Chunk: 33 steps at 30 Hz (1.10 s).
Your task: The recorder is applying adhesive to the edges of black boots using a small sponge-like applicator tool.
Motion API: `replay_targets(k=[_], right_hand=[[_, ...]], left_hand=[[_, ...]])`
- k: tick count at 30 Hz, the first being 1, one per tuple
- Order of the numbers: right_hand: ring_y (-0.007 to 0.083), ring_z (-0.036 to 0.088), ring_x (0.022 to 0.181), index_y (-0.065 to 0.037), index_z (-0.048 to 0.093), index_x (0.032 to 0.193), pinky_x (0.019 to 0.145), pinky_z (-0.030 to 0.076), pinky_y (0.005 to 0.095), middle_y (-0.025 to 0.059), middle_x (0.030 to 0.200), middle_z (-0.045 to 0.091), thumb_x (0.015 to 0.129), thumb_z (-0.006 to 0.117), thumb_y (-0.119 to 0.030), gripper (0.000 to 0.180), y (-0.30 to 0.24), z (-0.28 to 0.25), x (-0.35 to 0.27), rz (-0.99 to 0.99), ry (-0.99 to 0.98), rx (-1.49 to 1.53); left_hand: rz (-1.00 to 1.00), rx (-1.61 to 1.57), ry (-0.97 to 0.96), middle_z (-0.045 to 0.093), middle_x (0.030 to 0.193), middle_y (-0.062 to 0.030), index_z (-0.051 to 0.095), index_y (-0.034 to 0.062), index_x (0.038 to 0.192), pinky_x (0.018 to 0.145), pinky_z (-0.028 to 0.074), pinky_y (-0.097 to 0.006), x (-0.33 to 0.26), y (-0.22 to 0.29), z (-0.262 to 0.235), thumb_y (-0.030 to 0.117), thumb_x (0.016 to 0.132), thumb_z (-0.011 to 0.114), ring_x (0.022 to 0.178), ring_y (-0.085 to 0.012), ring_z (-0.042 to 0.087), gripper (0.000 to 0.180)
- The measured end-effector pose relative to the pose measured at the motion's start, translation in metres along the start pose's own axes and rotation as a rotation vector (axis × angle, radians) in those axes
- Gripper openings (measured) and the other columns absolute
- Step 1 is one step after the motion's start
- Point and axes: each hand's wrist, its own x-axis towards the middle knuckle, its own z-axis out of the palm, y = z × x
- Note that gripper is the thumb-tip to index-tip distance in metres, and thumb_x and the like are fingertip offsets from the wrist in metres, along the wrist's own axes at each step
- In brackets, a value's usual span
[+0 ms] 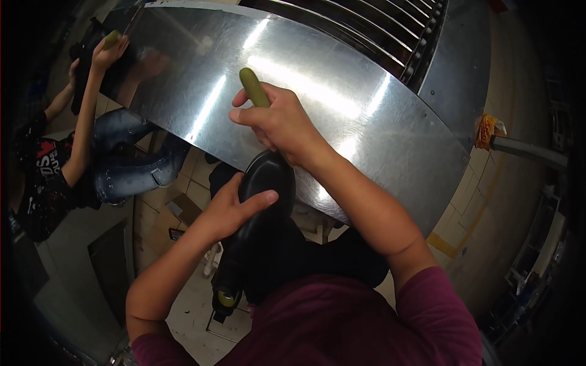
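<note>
A long, glossy black boot-shaped piece (266,186) slants across my lap, its broad rounded end at the metal table's edge. Something yellow-green shows in its narrow lower end. My left hand (235,207) is wrapped round the side of it, thumb lying across the top. Closed in my right hand (284,122) is a smooth olive-green handle (254,88), pointing up and away. That hand is right above the broad end. The tool's other end is hidden under my fingers, so its kind cannot be made out.
The shiny metal table (183,79) stretches ahead, with a bank of metal rollers (372,30) beyond it. At left, another person (55,165) holds a similar green handle and a dark piece. A bar with an orange wrapping (486,131) stands at right. A cardboard box (165,229) lies on the floor.
</note>
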Motion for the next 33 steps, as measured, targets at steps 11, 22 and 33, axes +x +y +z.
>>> replay_targets(k=[11,22,33], right_hand=[[0.0068,0.046,0.047,-0.001,0.063,0.115,0.046,0.037,0.0218,-0.0024,0.06,0.05,0.084,0.074,-0.017,0.037,0.016,-0.026,-0.023,0.053,-0.317,0.179],[0.0197,0.072,0.091,-0.002,0.068,0.119,0.093,0.053,0.036,0.0105,0.091,0.075,0.084,0.071,-0.02,0.04,0.032,-0.039,-0.062,-0.241,-0.249,0.094],[0.0213,0.068,0.081,0.004,0.061,0.118,0.094,0.051,0.0366,0.0104,0.074,0.068,0.091,0.066,-0.018,0.036,0.023,-0.086,-0.13,-0.213,0.084,0.201]], left_hand=[[0.269,-0.299,0.398,0.067,0.127,-0.0188,0.06,-0.0047,0.133,0.099,0.048,-0.031,-0.021,-0.066,0.02,0.056,0.11,0.026,0.116,-0.0235,0.064,0.073],[0.419,0.441,0.551,0.06,0.137,-0.0157,0.05,-0.0021,0.141,0.106,0.047,-0.036,-0.156,-0.225,0.084,0.013,0.089,0.079,0.128,-0.0271,0.057,0.062],[0.484,0.099,0.658,0.067,0.126,-0.0125,0.06,-0.0025,0.132,0.104,0.049,-0.037,-0.088,-0.085,-0.015,0.0,0.071,0.086,0.115,-0.0244,0.064,0.067]])
